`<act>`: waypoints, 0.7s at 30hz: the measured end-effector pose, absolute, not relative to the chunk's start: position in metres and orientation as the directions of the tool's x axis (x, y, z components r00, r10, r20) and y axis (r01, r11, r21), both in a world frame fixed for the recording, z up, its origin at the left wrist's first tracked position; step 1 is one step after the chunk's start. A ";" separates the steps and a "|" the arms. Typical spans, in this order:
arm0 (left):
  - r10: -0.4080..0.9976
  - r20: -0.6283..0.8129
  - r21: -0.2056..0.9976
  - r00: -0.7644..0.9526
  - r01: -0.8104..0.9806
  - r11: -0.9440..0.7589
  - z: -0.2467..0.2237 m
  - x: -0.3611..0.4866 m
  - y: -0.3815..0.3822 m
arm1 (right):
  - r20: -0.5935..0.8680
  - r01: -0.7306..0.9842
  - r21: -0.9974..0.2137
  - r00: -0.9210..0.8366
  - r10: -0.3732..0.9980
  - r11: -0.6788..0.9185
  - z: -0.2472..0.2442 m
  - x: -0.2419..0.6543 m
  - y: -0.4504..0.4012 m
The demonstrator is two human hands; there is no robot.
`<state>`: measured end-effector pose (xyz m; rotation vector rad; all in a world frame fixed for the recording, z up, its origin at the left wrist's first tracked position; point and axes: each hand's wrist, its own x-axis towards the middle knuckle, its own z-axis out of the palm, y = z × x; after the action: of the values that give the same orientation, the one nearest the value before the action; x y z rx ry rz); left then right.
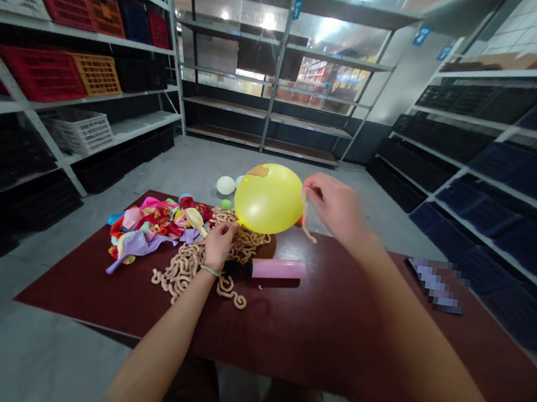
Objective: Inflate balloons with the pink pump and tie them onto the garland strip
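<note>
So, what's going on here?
A person at a dark red table pinches the neck of an inflated yellow balloon with their right hand, a tan strand dangling from it. Their left hand rests on a tangle of tan strands, beside a pink pump-like cylinder and a heap of uninflated colored balloons.

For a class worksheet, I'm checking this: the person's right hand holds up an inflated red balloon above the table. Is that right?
No: the head view shows the right hand holding up an inflated yellow balloon, not red, above the table.
</note>
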<state>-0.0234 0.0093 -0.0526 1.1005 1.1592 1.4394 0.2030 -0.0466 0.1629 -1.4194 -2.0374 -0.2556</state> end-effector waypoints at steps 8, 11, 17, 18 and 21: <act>0.956 0.276 0.941 -0.100 0.229 -0.248 -0.041 -0.023 -0.006 | 0.631 0.890 -0.244 -0.156 0.760 0.386 0.179 0.138 0.011; 0.944 0.315 0.921 -0.101 0.273 -0.278 -0.040 -0.021 -0.008 | 0.584 0.905 -0.237 -0.158 0.796 0.354 0.163 0.110 0.033; 0.935 0.323 0.919 -0.144 0.283 -0.274 -0.038 -0.020 -0.009 | 0.400 0.943 -0.109 -0.248 0.882 0.314 0.136 0.094 0.032; 0.930 0.336 0.913 -0.149 0.292 -0.283 -0.037 -0.021 -0.009 | 0.370 0.943 -0.089 -0.267 0.890 0.320 0.132 0.095 0.028; 0.906 0.393 0.887 -0.156 0.322 -0.330 -0.035 -0.021 -0.010 | 0.326 0.937 -0.060 -0.308 0.894 0.345 0.125 0.100 0.013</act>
<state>-0.0207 -0.0097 -0.0353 1.6095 1.3979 1.5101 0.1000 0.0133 0.1251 -1.6298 -2.3109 -0.2023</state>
